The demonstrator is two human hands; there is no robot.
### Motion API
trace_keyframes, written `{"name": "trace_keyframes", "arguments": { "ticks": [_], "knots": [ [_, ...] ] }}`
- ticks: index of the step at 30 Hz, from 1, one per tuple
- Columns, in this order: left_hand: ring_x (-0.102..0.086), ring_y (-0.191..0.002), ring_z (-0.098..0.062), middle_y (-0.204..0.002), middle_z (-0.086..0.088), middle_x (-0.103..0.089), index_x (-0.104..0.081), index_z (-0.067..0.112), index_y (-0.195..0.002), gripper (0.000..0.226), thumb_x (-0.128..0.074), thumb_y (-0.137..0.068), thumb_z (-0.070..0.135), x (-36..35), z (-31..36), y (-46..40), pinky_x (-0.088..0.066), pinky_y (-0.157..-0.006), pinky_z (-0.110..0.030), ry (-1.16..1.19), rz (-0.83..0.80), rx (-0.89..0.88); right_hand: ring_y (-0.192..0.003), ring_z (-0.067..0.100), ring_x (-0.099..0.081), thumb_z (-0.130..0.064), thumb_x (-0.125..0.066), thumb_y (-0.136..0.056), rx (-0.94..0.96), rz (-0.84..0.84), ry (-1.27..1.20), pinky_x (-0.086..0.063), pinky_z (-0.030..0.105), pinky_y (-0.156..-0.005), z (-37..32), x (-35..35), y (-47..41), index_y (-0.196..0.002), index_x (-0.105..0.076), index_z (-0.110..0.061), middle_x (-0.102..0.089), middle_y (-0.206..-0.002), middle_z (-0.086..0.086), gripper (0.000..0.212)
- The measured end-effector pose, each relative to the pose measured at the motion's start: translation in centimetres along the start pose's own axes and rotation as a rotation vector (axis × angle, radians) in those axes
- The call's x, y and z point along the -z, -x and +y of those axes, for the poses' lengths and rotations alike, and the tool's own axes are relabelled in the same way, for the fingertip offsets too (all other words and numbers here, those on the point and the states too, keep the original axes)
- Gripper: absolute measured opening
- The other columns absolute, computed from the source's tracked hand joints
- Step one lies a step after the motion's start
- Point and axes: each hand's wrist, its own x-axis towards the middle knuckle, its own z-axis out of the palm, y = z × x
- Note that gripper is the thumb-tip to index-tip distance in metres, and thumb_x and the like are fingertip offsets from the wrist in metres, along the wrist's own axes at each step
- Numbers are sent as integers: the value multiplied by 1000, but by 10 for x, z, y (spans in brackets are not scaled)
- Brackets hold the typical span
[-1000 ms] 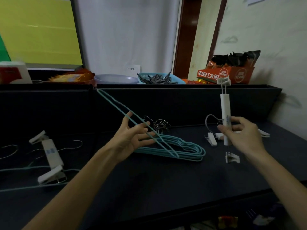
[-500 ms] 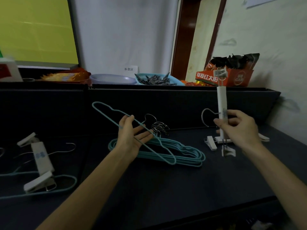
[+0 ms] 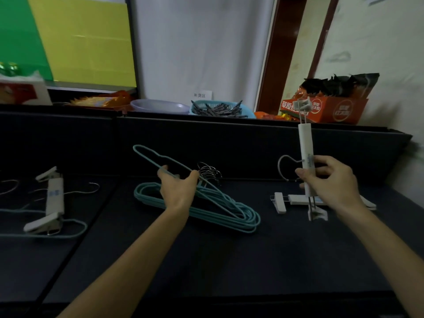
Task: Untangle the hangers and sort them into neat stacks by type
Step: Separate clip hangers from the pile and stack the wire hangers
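Left hand (image 3: 177,191) is pinching a teal wire hanger (image 3: 174,167) over the teal stack (image 3: 229,214) on the table (image 3: 229,260); align hooks w/ stack before lowering. Right hand (image 3: 330,180) is gripping white clip hanger (image 3: 305,145) upright, above the flat clip hanger (image 3: 296,199).

We see the teal hangers (image 3: 229,212) at 12 o'clock as thin wire under a smooth, matt coating, their bare metal hooks (image 3: 210,173) glinting. The clip hanger (image 3: 306,148) at 2 o'clock looks like smooth white plastic on wire. The bench (image 3: 229,260) seems covered in dark, matt cloth.
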Motion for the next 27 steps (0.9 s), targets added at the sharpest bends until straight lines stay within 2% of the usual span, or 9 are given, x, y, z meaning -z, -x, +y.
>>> {"name": "trace_keyframes", "arguments": {
  "ticks": [3,6,8,10,12,14,16,23,27],
  "knots": [
    [-20,-139,-37,-151,-23,-17,0,1,-148,118,-76,-72,49,5,-6,11,-25,-113,-45,-369,218,-139,-67,14,-71,-27,-74,-80,17,-39,-22,-57,36,-70,7,5,-3,-119,-58,-22,-69,-88,-5,43],
    [-5,-142,-40,-153,-27,-1,10,-3,-147,128,-73,-71,58,11,-16,18,-14,-115,-46,-554,303,-137,-68,15,-71,-28,-74,-80,27,-79,-47,-58,41,-73,15,10,-5,-118,-58,-24,-69,-90,-4,41],
    [-1,-143,-40,-154,-27,2,9,-1,-148,124,-67,-74,63,15,-25,19,-11,-115,-47,-668,310,-187,-69,16,-71,-28,-75,-79,33,-100,-61,-59,43,-74,20,12,-6,-117,-58,-25,-69,-91,-4,41],
    [-6,-143,-36,-155,-22,-8,-6,5,-151,109,-58,-78,67,21,-30,18,-11,-116,-46,-780,217,-345,-70,17,-72,-29,-75,-79,40,-115,-72,-58,45,-76,25,15,-7,-116,-59,-27,-69,-92,-3,41],
    [-14,-143,-27,-154,-11,-20,-20,16,-150,101,-50,-75,76,31,-30,16,-8,-117,-44,-846,-21,-544,-71,18,-72,-29,-75,-79,46,-130,-79,-58,46,-76,28,17,-8,-115,-59,-27,-69,-93,-2,41],
    [-15,-144,-17,-155,0,-24,-21,28,-149,110,-40,-62,92,41,-26,12,3,-118,-39,-960,-309,-635,-69,18,-72,-28,-75,-79,52,-139,-93,-58,47,-76,30,18,-8,-113,-59,-28,-68,-93,-3,38],
    [-8,-145,-13,-157,5,-19,-14,35,-149,115,-36,-54,96,47,-23,7,11,-117,-38,-1114,-494,-635,-69,18,-72,-28,-75,-79,54,-146,-99,-58,47,-78,32,18,-7,-110,-58,-31,-68,-92,-3,36],
    [5,-147,-16,-160,4,-5,-2,47,-147,108,-50,-59,87,43,-10,-18,16,-114,-37,-1365,-672,-623,-71,17,-71,-28,-75,-78,34,-163,-67,-58,43,-74,36,20,-7,-117,-60,-22,-68,-93,-4,43],
    [-11,-145,-19,-155,1,-20,-9,48,-147,109,-45,-54,92,38,-11,-34,7,-117,-40,-1358,-713,-644,-79,19,-70,-30,-76,-77,15,-151,-12,-58,45,-77,41,17,-9,-112,-61,-25,-66,-94,-7,39]
  ]
}}
